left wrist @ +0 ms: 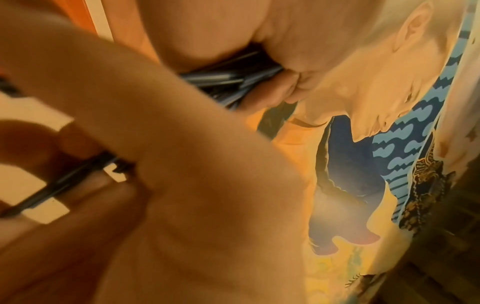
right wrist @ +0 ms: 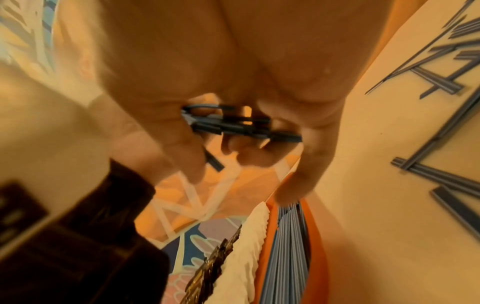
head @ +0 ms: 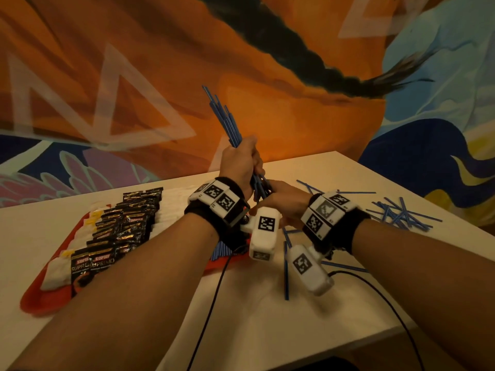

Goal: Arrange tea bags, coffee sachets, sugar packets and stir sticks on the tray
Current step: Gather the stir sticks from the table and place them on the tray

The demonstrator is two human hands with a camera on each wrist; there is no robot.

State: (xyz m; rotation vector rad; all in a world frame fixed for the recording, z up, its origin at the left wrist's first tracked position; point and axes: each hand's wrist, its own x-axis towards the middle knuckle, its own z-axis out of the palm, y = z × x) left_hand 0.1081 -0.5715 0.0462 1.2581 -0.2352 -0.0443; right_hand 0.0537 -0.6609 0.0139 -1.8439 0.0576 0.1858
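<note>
Head view: white table point(head: 267, 330) carries red tray point(head: 40, 303) at near left, loaded with rows of white packets point(head: 57, 277) and black coffee sachets point(head: 128, 223); blue sticks lie flat at the tray's right edge point(right wrist: 288, 257). Loose stir sticks point(head: 401, 214) are scattered far right on the table. Left hand point(head: 239, 163), raised, fingers curled tight around an upright bundle of stir sticks point(head: 225, 119). Right hand point(head: 288, 202), just below, fingers curled at the bundle's lower ends point(right wrist: 233, 125).
</note>
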